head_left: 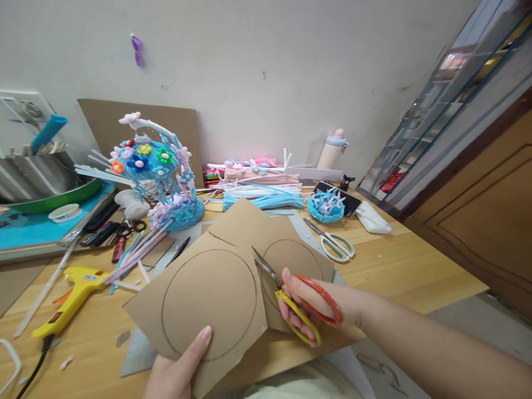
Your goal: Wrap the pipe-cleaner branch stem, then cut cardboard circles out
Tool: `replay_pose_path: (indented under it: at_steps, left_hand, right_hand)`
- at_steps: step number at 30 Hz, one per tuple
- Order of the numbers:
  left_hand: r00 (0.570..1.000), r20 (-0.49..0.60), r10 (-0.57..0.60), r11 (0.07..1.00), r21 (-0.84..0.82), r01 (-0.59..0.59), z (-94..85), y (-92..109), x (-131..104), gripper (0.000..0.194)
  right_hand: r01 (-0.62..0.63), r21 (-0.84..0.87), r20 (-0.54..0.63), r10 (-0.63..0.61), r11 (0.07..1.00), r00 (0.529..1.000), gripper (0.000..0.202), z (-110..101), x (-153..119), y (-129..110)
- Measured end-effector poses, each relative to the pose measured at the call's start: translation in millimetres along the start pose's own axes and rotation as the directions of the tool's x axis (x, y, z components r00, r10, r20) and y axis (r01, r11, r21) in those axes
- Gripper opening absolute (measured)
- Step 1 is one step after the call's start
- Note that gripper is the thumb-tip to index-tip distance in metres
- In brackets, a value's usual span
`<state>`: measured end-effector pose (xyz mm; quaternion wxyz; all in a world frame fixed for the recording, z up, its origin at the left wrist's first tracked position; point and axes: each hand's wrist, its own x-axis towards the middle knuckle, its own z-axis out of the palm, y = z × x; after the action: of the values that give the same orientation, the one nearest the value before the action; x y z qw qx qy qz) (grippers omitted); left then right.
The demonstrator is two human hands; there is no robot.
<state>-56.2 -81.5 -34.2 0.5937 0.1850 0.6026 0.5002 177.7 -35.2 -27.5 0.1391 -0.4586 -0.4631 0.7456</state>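
Observation:
My left hand grips the near edge of a brown cardboard sheet, its thumb on top and its other fingers hidden beneath. Two large circles are drawn on the sheet in dark line, one on each side of a cut that runs in from the near edge. In my right hand is a pair of scissors with one red and one yellow handle loop. The blades are parted a little and lie at the cut, between the circles. A grey mat shows partly under the cardboard.
A yellow glue gun lies at left. Behind stand a pipe-cleaner jellyfish ornament and bundled pipe cleaners. Toward the right are green-handled scissors, a small blue fuzzy basket, a phone and a bottle.

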Motion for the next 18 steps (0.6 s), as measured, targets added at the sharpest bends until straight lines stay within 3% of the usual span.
replay_pose_path:
  at_steps: [5,11,15,18]
  left_hand:
    - [0.999,0.009,-0.038,0.998,-0.053,0.038,1.7,-1,0,0.063]
    - [0.983,0.012,-0.184,0.982,-0.034,0.184,-2.6,7,4,0.056]
    - [0.998,-0.013,-0.06,0.998,0.02,0.06,-7.3,5,7,0.06]
    - [1.0,0.007,-0.012,0.999,0.035,0.012,-6.0,-1,7,0.064]
  right_hand:
    - [-0.014,-0.003,0.003,0.014,1.0,1.0,0.071,-7,-5,0]
    - [-0.194,0.269,0.24,0.13,0.944,0.962,0.091,-17,-8,2]
    - [-0.105,0.206,0.151,0.075,0.973,0.986,0.08,-14,-10,8]
    - [-0.096,0.138,0.16,0.073,0.986,0.984,0.076,-10,-9,10]
